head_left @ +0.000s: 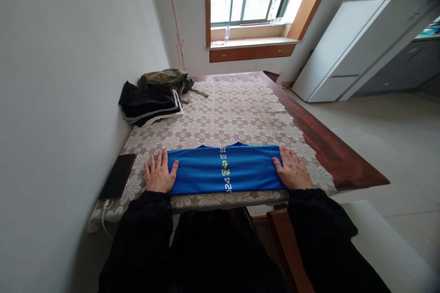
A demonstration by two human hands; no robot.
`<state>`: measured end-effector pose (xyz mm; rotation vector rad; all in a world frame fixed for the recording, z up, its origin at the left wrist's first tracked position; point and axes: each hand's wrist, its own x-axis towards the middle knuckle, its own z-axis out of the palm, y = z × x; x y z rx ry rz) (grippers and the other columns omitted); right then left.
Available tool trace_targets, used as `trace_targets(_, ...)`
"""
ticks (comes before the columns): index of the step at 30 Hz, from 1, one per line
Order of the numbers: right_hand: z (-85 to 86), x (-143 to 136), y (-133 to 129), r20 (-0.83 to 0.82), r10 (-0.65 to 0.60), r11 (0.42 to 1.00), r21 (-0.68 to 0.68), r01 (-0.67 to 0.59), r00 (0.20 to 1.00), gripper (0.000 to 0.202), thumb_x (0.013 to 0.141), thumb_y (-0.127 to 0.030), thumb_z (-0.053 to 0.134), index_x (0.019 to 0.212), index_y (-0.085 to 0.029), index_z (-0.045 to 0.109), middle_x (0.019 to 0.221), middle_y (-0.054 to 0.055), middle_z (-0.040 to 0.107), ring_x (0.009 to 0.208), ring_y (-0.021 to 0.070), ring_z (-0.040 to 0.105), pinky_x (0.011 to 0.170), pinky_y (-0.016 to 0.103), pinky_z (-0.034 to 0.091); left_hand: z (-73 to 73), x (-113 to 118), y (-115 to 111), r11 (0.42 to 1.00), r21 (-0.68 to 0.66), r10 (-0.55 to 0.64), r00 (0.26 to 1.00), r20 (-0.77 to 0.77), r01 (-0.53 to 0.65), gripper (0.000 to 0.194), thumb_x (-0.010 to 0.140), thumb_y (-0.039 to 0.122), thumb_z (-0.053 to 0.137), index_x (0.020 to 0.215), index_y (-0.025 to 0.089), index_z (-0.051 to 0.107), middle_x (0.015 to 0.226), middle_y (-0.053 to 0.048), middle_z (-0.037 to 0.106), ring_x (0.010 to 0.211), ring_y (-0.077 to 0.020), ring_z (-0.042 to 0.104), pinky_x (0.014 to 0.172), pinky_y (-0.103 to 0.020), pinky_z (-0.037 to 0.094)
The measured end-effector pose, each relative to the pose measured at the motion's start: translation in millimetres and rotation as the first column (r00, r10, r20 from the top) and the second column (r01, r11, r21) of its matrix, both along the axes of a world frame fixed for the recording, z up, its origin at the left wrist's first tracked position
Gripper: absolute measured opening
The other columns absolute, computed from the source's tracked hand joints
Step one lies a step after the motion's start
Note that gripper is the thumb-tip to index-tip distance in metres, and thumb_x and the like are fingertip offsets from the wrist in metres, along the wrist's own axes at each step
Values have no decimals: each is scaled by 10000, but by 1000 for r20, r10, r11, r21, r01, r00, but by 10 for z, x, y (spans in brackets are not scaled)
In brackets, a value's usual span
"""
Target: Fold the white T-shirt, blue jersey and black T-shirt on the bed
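Note:
A blue cloth garment (199,171), folded into a long flat band with white and yellow print across its middle, lies along the near edge of the table. My left hand (160,172) rests flat at its left end, fingers spread, with the thumb on the blue fabric. At the right end, my right hand (294,168) lies palm down with its thumb on the cloth and its fingers apart. Neither hand grips anything.
Folded dark clothes (149,103) and an olive backpack (165,78) sit at the table's back left. A black phone (118,176) with a white cable lies at the left edge. The lace tablecloth (220,123) leaves the wooden right edge bare. A chair (287,242) stands close in front.

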<state>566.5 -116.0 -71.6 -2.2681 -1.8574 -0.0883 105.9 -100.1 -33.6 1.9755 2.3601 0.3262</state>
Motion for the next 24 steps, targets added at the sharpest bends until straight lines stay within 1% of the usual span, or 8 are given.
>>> trace_targets(6, -11, 17, 12, 11, -5, 1000, -22, 5, 1000, 699, 1045, -468, 251, 1634, -93, 270, 1670, 128, 346, 1545, 311, 287, 1254, 523, 248, 2, 8, -7, 1000, 1, -6, 1000, 0, 6, 731, 1025, 550, 332, 1634, 146, 293, 1676, -122, 333, 1578, -357, 200, 1269, -607, 123)
trace_targets(11, -14, 12, 10, 0, 6, 1000, -2, -6, 1000, 708, 1048, -479, 231, 1622, -69, 290, 1668, 133, 348, 1548, 318, 278, 1259, 531, 233, 7, 3, -21, 999, 19, -28, 999, 24, 28, 730, 1028, 532, 331, 1618, 102, 317, 1662, -141, 356, 1573, -348, 221, 1274, -586, 147)
trace_targets(15, -19, 8, 7, -35, 10, 1000, 25, -9, 999, 706, 1043, -485, 236, 1614, -75, 314, 1654, 146, 373, 1537, 329, 297, 1249, 555, 245, 50, 4, -28, 998, 40, -51, 996, 79, 48, 698, 1021, 506, 368, 1593, 106, 371, 1641, -144, 401, 1567, -327, 255, 1280, -546, 175)
trace_targets(18, -19, 17, 1, -64, 20, 999, 51, -17, 998, 686, 1037, -486, 268, 1606, -110, 343, 1640, 147, 402, 1522, 332, 326, 1240, 568, 256, 79, -28, -55, 998, 61, -36, 987, 159, 27, 655, 1016, 473, 397, 1557, 104, 424, 1604, -164, 458, 1542, -313, 323, 1275, -518, 218)
trace_targets(21, -5, 23, -18, -87, 28, 996, 82, -21, 996, 676, 1027, -486, 304, 1592, -121, 371, 1615, 158, 439, 1501, 334, 358, 1229, 570, 282, 74, -105, -167, 994, 110, -19, 971, 239, -7, 593, 1008, 428, 419, 1515, 125, 475, 1554, -162, 524, 1501, -297, 404, 1264, -491, 269)
trace_targets(24, 9, 22, -35, -90, 38, 994, 103, -28, 995, 661, 1020, -485, 329, 1565, -122, 416, 1596, 159, 463, 1484, 330, 384, 1223, 551, 303, 38, -208, -396, 985, 171, -41, 953, 300, -12, 538, 1002, 394, 431, 1488, 177, 502, 1485, -125, 601, 1450, -276, 480, 1253, -466, 311)
